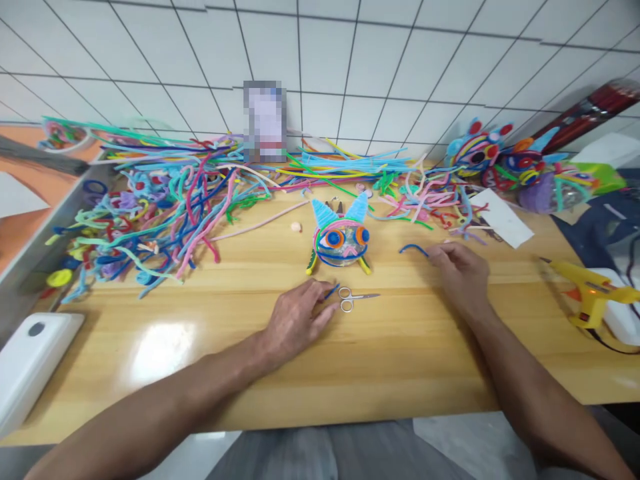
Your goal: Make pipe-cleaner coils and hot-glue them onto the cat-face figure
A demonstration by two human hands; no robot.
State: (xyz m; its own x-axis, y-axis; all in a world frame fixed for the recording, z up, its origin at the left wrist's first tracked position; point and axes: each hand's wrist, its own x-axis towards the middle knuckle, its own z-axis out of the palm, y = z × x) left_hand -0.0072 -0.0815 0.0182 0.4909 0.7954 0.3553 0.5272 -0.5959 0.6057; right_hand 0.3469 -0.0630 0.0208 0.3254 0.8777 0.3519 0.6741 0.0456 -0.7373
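Observation:
A pipe-cleaner cat face (341, 239) with light blue ears and orange-and-blue eyes stands in the middle of the wooden table (310, 373). Small silver scissors (356, 298) lie just in front of it. My left hand (296, 319) rests palm down on the table beside the scissors' handles, fingers pinched on a short blue pipe-cleaner piece (331, 291). My right hand (459, 267) lies right of the face, fingertips closed on the end of another short blue pipe-cleaner piece (413, 249).
A big tangle of coloured pipe cleaners (165, 200) covers the back left and back of the table. Finished pipe-cleaner figures (505, 163) stand at the back right beside a white paper (503, 219). A yellow glue gun (590, 290) lies at the right edge, a white device (30, 360) at the left.

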